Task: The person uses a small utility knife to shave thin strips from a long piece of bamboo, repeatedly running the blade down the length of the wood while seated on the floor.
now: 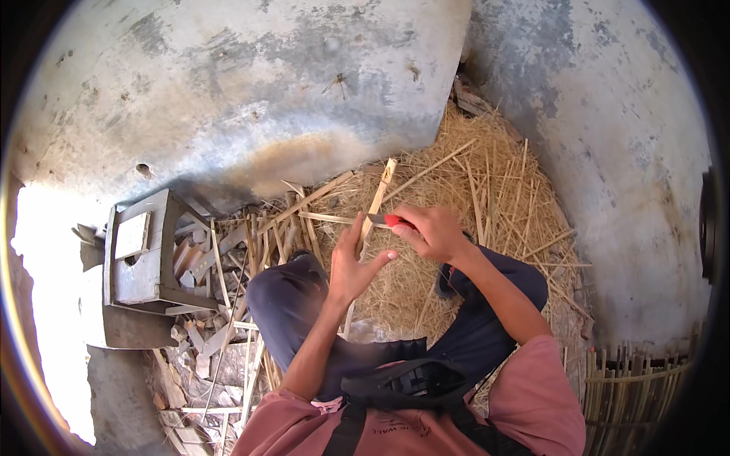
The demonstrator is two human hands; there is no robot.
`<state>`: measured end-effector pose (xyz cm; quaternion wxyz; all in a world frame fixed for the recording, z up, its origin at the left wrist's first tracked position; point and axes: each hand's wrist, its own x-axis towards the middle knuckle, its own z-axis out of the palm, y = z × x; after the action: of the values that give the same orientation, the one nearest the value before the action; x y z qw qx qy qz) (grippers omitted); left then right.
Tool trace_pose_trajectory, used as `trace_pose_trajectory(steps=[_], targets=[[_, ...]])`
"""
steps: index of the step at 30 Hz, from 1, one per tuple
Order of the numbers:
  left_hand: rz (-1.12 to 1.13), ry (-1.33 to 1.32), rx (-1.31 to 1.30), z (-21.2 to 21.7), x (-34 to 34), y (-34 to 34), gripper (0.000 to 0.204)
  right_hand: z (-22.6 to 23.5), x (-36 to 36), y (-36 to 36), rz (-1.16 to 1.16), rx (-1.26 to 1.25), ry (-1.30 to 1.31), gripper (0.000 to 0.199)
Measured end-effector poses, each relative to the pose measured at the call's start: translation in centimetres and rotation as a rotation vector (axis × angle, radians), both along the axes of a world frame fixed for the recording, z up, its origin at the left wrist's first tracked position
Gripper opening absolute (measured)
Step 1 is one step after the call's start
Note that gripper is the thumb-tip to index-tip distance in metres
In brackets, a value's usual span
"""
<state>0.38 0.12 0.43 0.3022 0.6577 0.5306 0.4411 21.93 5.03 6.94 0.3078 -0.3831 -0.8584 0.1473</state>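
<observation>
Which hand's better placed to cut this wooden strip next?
Likely your right hand: it grips the red-handled knife, its blade at the wooden strip, while your left hand is open beside it.

Dk lettering [403, 427] on pink shirt [456, 442] frt, sm & only partly legible

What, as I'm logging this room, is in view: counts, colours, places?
Wooden strip: 1, tan, centre
Knife: 1, red handle, beside strip
Loose strips: many, tan, centre, left
Shavings: one pile, golden, centre
Box: 1, grey, left
Scraps: many, mixed colours, beside box
Walls: 2, grey, top and right
Opening: 1, white, far left
Slatted panel: 1, brown, lower right
Unclear object: 1, black, right edge
Pouch: 1, black, at waist
Shirt: 1, pink, bottom
Trousers: 1, navy, lower centre
Left hand: 1, bare, at strip
Right hand: 1, bare, gripping knife
</observation>
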Motion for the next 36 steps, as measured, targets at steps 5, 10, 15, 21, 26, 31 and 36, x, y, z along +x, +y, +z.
trace_pose_trajectory(steps=[5,10,15,21,26,31,36], targets=[[-0.029,-0.071,-0.070,0.7,0.2,-0.1,0.096,-1.7,-0.2,0.2,-0.036,0.090,-0.100,0.029],[-0.031,-0.126,-0.131,0.3,0.5,-0.1,0.088,-1.0,-0.4,0.5,-0.178,0.163,0.001,0.024],[-0.039,-0.183,-0.162,-0.1,0.9,0.0,0.080,-1.1,-0.2,0.6,-0.199,0.216,-0.071,0.024],[-0.058,-0.110,-0.093,0.5,0.9,-0.3,0.073,-0.3,-0.2,1.0,-0.269,0.307,-0.082,0.021],[-0.054,-0.069,0.032,-0.2,0.9,0.3,0.059,0.1,-0.5,0.6,-0.340,0.398,-0.118,0.022],[-0.042,-0.090,0.014,-0.3,0.5,0.0,0.051,0.2,-0.5,0.9,-0.304,0.481,-0.047,0.023],[-0.050,-0.206,-0.055,-0.3,0.5,0.2,0.042,-0.2,0.2,1.5,-0.183,0.122,0.119,0.024]])
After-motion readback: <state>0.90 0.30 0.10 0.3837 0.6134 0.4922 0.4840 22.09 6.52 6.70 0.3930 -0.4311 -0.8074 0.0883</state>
